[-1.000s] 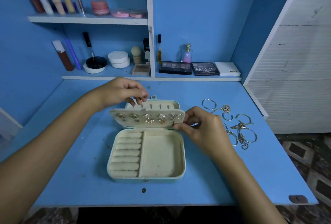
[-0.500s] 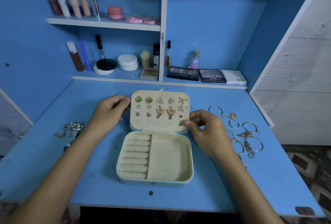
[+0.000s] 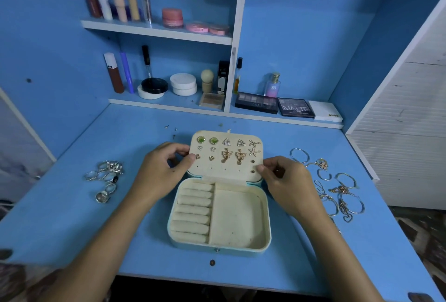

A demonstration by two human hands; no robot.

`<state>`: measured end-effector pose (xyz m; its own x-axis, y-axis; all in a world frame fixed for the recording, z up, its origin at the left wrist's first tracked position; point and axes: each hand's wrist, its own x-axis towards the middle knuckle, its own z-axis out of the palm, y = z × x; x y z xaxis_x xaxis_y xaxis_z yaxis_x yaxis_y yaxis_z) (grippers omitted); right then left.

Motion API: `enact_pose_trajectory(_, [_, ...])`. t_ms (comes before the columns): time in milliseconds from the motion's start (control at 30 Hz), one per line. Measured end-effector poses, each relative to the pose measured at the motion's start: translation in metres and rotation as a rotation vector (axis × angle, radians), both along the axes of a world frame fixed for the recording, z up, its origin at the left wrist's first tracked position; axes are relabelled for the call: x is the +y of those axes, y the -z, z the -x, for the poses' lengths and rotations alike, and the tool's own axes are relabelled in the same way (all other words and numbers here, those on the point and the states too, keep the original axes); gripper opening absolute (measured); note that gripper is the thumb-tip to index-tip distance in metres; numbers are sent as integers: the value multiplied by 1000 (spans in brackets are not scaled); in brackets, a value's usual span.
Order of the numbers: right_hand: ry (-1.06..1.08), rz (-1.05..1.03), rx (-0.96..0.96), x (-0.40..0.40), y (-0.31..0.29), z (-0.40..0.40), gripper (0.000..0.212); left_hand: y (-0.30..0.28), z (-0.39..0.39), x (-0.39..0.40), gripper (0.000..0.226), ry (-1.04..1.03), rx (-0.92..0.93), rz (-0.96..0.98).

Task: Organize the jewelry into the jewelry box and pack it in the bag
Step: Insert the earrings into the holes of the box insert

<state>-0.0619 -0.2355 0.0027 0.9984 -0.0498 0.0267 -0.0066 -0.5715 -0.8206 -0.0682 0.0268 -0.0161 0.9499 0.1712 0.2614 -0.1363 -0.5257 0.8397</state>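
We see the jewelry box (image 3: 218, 217) lying open at the middle of the blue worktop (image 3: 72, 217), its lid (image 3: 225, 155) raised at the far side. The left hand (image 3: 159, 171) pinches the lid's left edge between thumb and fingers, and the right hand (image 3: 287, 181) pinches its right edge the same way. Pinned into the cream lining of the lid we count several pairs of earrings (image 3: 228, 149): green square studs at the far left, triangular ones beside them, starfish shapes at the right, and two gold butterfly drops in the middle. A few small holes along the near edge of the lid hold nothing.

The box's base has a bank of ring rolls (image 3: 193, 212) on the left and a plain open compartment (image 3: 237, 217) on the right.

On the worktop left of the box, well apart from it, lies a cluster of silver rings (image 3: 106, 176). To the right of the box, just beyond the right hand, we see a spread of bangles and chains (image 3: 335, 185) in silver and gold.

At the far side, the shelves (image 3: 156, 30) carry cosmetics: tubes, pink jars, a perfume bottle (image 3: 272, 85) and eyeshadow palettes (image 3: 275, 106).
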Motion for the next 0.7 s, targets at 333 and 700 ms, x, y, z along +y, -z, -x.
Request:
enact_pose_trajectory(333, [21,35,-1,0,-9,0,12,5,-3,4,11,10,4,-54])
enact_pose_trajectory(700, [-20,279,-417,32,-31,-44,10,8,-4,5,16,13,-9,-12])
